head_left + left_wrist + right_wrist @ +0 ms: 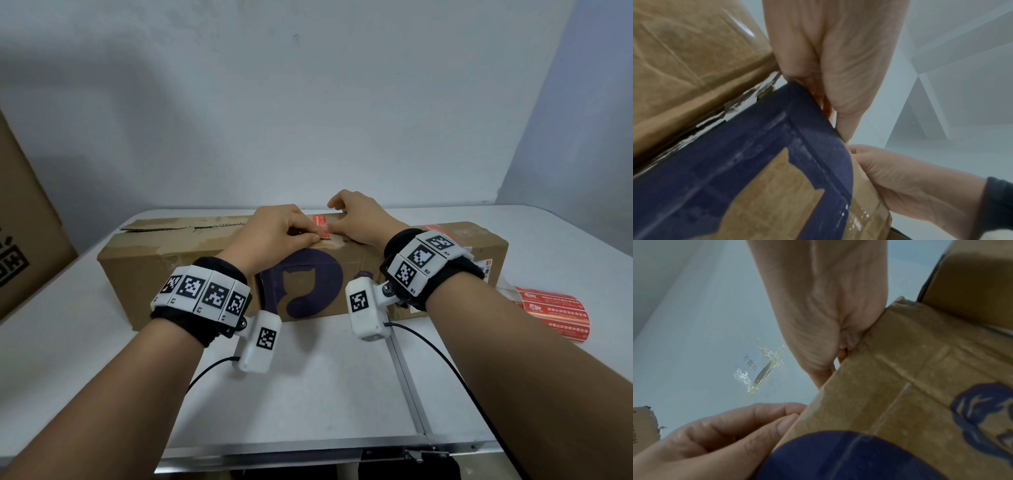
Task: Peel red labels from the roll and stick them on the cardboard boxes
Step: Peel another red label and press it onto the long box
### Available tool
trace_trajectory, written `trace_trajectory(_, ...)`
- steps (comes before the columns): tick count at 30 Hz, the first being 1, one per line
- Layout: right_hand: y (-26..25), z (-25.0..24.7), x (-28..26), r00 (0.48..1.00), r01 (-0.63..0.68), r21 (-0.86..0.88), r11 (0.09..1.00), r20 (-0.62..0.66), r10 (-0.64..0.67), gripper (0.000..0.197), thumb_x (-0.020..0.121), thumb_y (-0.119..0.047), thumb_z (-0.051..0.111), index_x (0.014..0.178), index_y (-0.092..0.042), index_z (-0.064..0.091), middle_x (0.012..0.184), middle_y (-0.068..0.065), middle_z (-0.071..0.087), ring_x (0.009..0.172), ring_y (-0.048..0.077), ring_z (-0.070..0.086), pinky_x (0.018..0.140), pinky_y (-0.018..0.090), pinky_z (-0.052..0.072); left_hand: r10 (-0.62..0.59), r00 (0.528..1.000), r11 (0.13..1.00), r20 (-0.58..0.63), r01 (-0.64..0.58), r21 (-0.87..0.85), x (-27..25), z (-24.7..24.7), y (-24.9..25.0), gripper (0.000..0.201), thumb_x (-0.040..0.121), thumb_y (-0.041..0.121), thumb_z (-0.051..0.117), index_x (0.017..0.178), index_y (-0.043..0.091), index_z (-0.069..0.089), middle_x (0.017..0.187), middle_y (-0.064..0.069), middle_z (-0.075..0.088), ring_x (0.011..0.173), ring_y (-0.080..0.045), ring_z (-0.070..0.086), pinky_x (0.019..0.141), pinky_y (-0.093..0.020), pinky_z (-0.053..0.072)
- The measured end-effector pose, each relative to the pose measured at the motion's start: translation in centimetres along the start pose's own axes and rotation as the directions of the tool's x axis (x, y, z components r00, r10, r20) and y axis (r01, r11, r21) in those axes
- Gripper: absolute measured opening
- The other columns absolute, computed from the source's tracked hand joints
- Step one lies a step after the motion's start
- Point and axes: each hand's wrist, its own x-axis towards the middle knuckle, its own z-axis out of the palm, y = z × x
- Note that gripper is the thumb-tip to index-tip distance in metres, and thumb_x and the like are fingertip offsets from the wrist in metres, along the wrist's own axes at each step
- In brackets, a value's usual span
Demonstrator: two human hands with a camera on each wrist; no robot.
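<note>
A red label (322, 228) is being laid on the top of the long cardboard box (191, 274), near its front edge, at about 12 o'clock from the person. Its long axis runs from the near edge toward the far edge, across the box's length. The left hand (274, 233) is pinching the label's near end at 9 o'clock of it; the right hand (356, 219), fingers curled, is set against it from 3 o'clock. Both hands are equally close. The roll (551, 313) lies on the counter (325, 383) at 3 o'clock.
</note>
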Motion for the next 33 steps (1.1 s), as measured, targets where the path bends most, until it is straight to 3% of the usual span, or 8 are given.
trace_trajectory(6,-0.3,0.0,0.3,0.999,-0.033,0.007,0.999,-0.02,0.033,0.043,0.086,-0.028,0.067,0.124,-0.011,0.057,0.129,0.006,0.058,0.119,0.02,0.054,0.09,0.022,0.04,-0.021,0.999,1.0,0.026,0.022,-0.022,-0.1,-0.2,-0.1,0.018,0.086,0.029,0.067,0.102,0.032,0.075,0.095,0.013,0.066,0.086,-0.002,0.058,0.071,-0.005,0.036)
trace_trajectory(9,-0.3,0.3,0.5,0.997,-0.039,0.022,0.999,-0.061,0.04,0.038,0.086,-0.029,0.068,0.117,-0.009,0.059,0.123,0.007,0.061,0.116,0.021,0.055,0.09,0.026,0.042,-0.043,0.999,0.997,0.016,0.044,-0.063,0.0,-0.5,0.0,0.024,0.088,0.022,0.064,0.11,0.029,0.072,0.1,0.011,0.067,0.092,-0.004,0.06,0.082,-0.008,0.039)
trace_trajectory(11,-0.3,0.6,0.7,0.996,-0.04,0.03,0.999,-0.084,0.043,0.035,0.086,-0.028,0.068,0.113,-0.009,0.06,0.119,0.008,0.063,0.113,0.021,0.056,0.087,0.026,0.043,-0.068,0.997,0.998,-0.022,0.068,-0.012,0.3,-0.4,-0.1,0.026,0.091,0.018,0.06,0.115,0.024,0.069,0.109,0.006,0.066,0.1,-0.01,0.061,0.087,-0.017,0.041)
trace_trajectory(14,-0.2,0.8,0.8,0.993,-0.044,0.071,0.997,-0.105,0.051,0.031,0.086,-0.026,0.068,0.11,-0.008,0.061,0.116,0.009,0.064,0.109,0.022,0.058,0.09,0.031,0.049,-0.094,0.995,0.982,-0.04,0.099,0.16,1.2,0.0,-0.1,0.028,0.094,0.014,0.053,0.117,0.019,0.067,0.119,0.002,0.061,0.107,-0.015,0.058,0.086,-0.019,0.037)
trace_trajectory(19,0.1,1.3,1.1,0.987,-0.024,0.045,0.999,-0.156,0.031,0.021,0.089,-0.019,0.062,0.105,-0.006,0.063,0.111,0.01,0.065,0.107,0.025,0.059,0.092,0.036,0.049,-0.06,0.998,0.966,0.037,0.049,0.252,1.7,-0.2,0.0,0.03,0.096,0.016,0.05,0.12,0.019,0.066,0.118,-0.001,0.061,0.11,-0.02,0.057,0.09,-0.025,0.041)
trace_trajectory(23,0.0,1.5,1.0,0.988,-0.036,0.033,0.999,-0.152,0.04,0.018,0.091,-0.018,0.058,0.105,-0.007,0.062,0.111,0.01,0.065,0.107,0.026,0.059,0.092,0.039,0.05,-0.04,0.991,0.961,0.13,0.003,0.275,1.5,-0.4,0.0,0.035,0.095,0.014,0.046,0.121,0.027,0.066,0.117,-0.003,0.057,0.106,-0.021,0.056,0.084,-0.025,0.038)
trace_trajectory(33,0.0,1.2,0.4,0.991,-0.001,0.037,0.999,-0.134,0.006,0.023,0.091,-0.015,0.055,0.109,-0.003,0.062,0.116,0.014,0.063,0.113,0.028,0.056,0.097,0.04,0.047,-0.138,0.967,0.957,0.214,0.074,0.282,2.1,0.1,0.2,0.043,0.097,0.013,0.038,0.134,0.029,0.053,0.123,-0.007,0.046,0.114,-0.022,0.047,0.092,-0.024,0.033)
